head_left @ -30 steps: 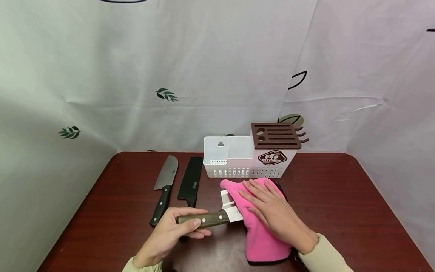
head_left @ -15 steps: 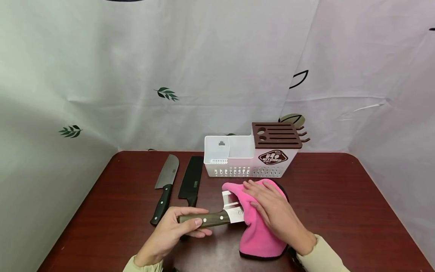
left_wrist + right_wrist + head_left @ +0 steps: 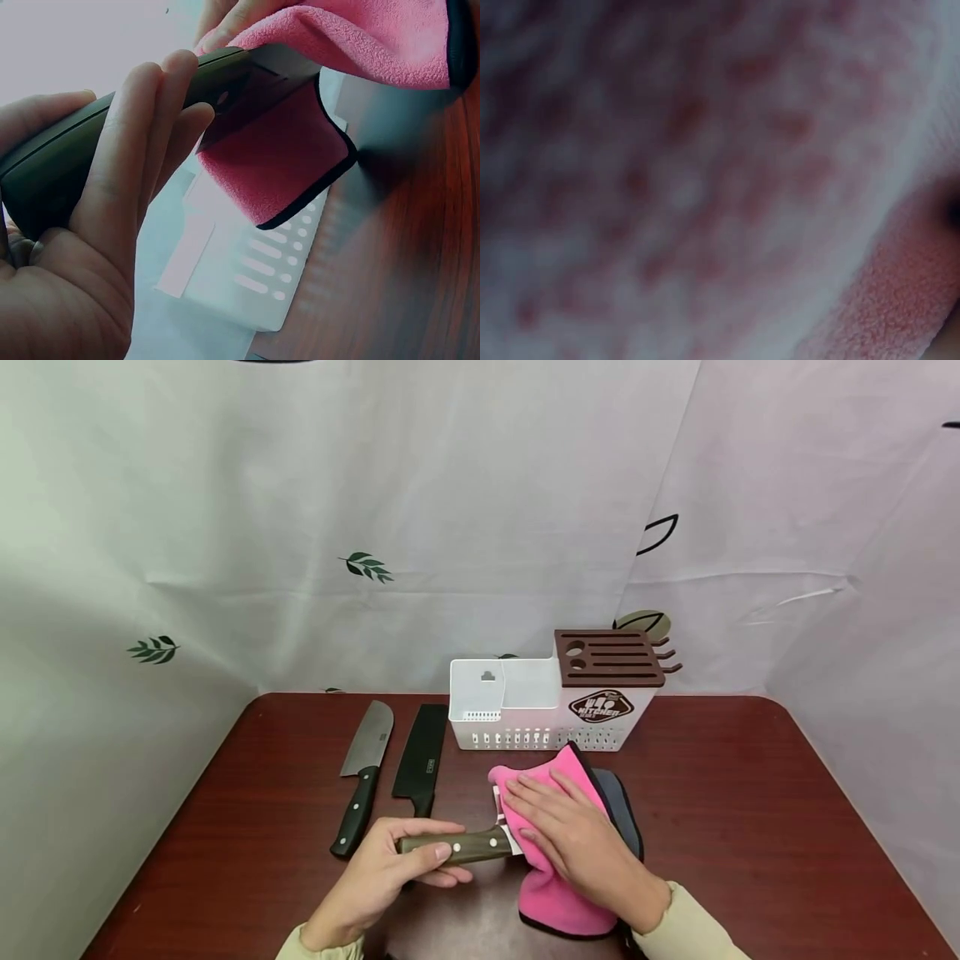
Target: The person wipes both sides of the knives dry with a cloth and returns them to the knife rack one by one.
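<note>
My left hand [image 3: 371,881] grips the brown handle of a knife [image 3: 472,847], held level above the table and pointing right. Over its blade lies a pink cloth [image 3: 557,902] with a black border, so only slivers of bright metal show beside the handle. My right hand [image 3: 581,839] presses flat on the cloth, fingers straight and pointing up-left. In the left wrist view the dark blade [image 3: 289,64] passes under the cloth [image 3: 375,37], and part of the cloth hangs below it. Blurred pink cloth [image 3: 885,315] fills the right wrist view.
Left of the hands lie a steel knife [image 3: 367,777] with a black handle and a black-bladed knife [image 3: 420,756], its handle partly behind my left hand. A white rack [image 3: 525,727] with a slotted brown top [image 3: 609,658] stands behind the cloth. A fabric backdrop [image 3: 450,527] hangs behind the table.
My right hand and the cloth have slid left toward the handle, covering more of the blade. The cloth's grey underside now shows at the right. My left hand has barely moved.
</note>
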